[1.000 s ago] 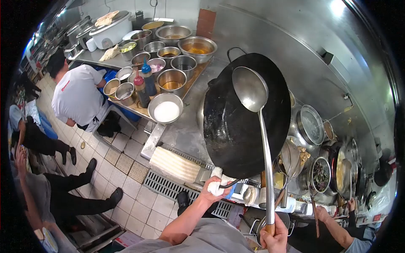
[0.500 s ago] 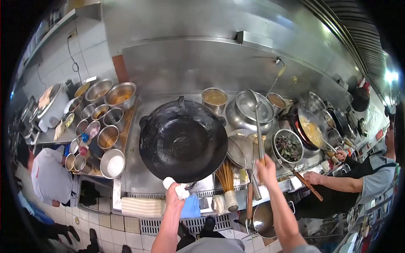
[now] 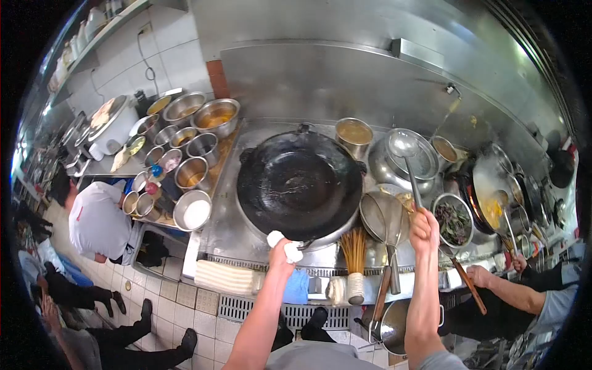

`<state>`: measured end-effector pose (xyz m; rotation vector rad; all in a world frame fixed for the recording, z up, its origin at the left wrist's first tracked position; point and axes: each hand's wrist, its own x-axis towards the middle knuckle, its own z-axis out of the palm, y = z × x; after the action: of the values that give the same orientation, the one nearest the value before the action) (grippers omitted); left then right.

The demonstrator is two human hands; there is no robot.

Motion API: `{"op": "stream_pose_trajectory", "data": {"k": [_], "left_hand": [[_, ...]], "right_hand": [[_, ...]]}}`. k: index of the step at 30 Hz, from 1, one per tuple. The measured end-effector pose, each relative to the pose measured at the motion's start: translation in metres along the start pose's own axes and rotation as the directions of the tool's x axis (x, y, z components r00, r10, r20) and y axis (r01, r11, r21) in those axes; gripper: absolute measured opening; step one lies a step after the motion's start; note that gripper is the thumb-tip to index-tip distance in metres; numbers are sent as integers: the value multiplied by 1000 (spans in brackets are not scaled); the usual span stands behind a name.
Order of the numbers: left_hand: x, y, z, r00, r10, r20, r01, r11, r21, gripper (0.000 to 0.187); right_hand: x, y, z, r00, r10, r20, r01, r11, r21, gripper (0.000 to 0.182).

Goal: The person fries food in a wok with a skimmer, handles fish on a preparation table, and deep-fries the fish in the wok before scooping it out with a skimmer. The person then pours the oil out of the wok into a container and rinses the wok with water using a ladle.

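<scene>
My left hand (image 3: 282, 256) is closed on a white cloth (image 3: 285, 245) at the near rim of a large black wok (image 3: 299, 185), which sits on the steel stove. To the right, my right hand (image 3: 423, 231) is wrapped round the handle of a long ladle (image 3: 404, 143). The ladle's bowl is over a lidded-looking steel pot (image 3: 425, 161) behind the strainers. A wire strainer (image 3: 385, 216) and a bundle of thin sticks (image 3: 354, 251) lie between my two hands. The wok's inside looks dark, with a wet sheen.
Several steel bowls (image 3: 191, 172) of sauces and a bowl of white powder (image 3: 192, 211) stand at left. A co-worker (image 3: 524, 296) holds a ladle over a steaming wok (image 3: 493, 191) at right. Folded towels (image 3: 225, 276) lie on the front edge. Another person bends at far left.
The view has swung, so the scene sits further right. The wok's near side now rests lower on the burner. My right hand has moved up the frame with the ladle. The co-worker's ladle has shifted.
</scene>
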<state>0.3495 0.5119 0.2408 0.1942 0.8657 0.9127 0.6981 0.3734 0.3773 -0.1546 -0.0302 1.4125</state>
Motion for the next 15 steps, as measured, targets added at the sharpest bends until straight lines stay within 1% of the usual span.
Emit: {"op": "stream_pose_trajectory", "data": {"k": [1, 2, 3, 4, 5, 6, 7, 8, 9, 10, 11, 13, 14, 15], "left_hand": [[1, 1, 2, 1000, -5, -13, 5, 1000, 4, 6], [8, -5, 2, 999, 31, 15, -30, 999, -32, 5], [13, -9, -3, 998, 55, 38, -54, 998, -12, 5], [13, -12, -7, 993, 98, 59, -100, 994, 35, 5], [10, -12, -4, 994, 108, 12, -107, 994, -35, 4], [-1, -4, 3, 998, 54, -45, -54, 999, 7, 5], [1, -3, 0, 990, 137, -27, -135, 990, 49, 7], [-5, -2, 2, 975, 220, -10, -215, 961, 175, 10], [-11, 0, 4, 966, 256, -22, -245, 943, 225, 12], [-16, 3, 6, 956, 292, -34, -272, 922, 277, 15], [-26, 10, 12, 973, 218, -78, -190, 945, 265, 17], [-35, 19, 7, 999, 1, -40, 5, 985, 170, 21], [-41, 19, -2, 1000, -28, 10, 26, 990, 139, 22], [-49, 18, -14, 996, -60, 64, 52, 992, 112, 23]], "right_hand": [[-14, 17, 16, 1000, 3, -10, -2, 995, 104, 36], [-26, 28, 23, 998, 50, 39, -55, 989, 137, 37], [-41, 43, 31, 1000, 5, -7, -4, 992, 126, 39], [-57, 58, 40, 999, -7, -40, 11, 993, 116, 41], [-71, 72, 46, 999, 29, -26, -25, 991, 134, 41], [-83, 82, 48, 997, 73, -2, -71, 976, 208, 42], [-95, 90, 54, 993, 115, -15, -107, 958, 267, 43], [-107, 94, 56, 990, 143, -2, -139, 961, 241, 43], [-117, 101, 62, 983, 182, 7, -177, 945, 276, 43], [-122, 106, 73, 974, 221, -58, -199, 946, 257, 45], [-128, 107, 80, 963, 237, -127, -202, 950, 237, 48], [-138, 98, 77, 937, 253, -240, -220, 963, 155, 49], [-138, 102, 93, 912, 273, -306, -255, 962, 100, 44], [-141, 93, 88, 884, 226, -410, -297, 948, -117, 37]]}}
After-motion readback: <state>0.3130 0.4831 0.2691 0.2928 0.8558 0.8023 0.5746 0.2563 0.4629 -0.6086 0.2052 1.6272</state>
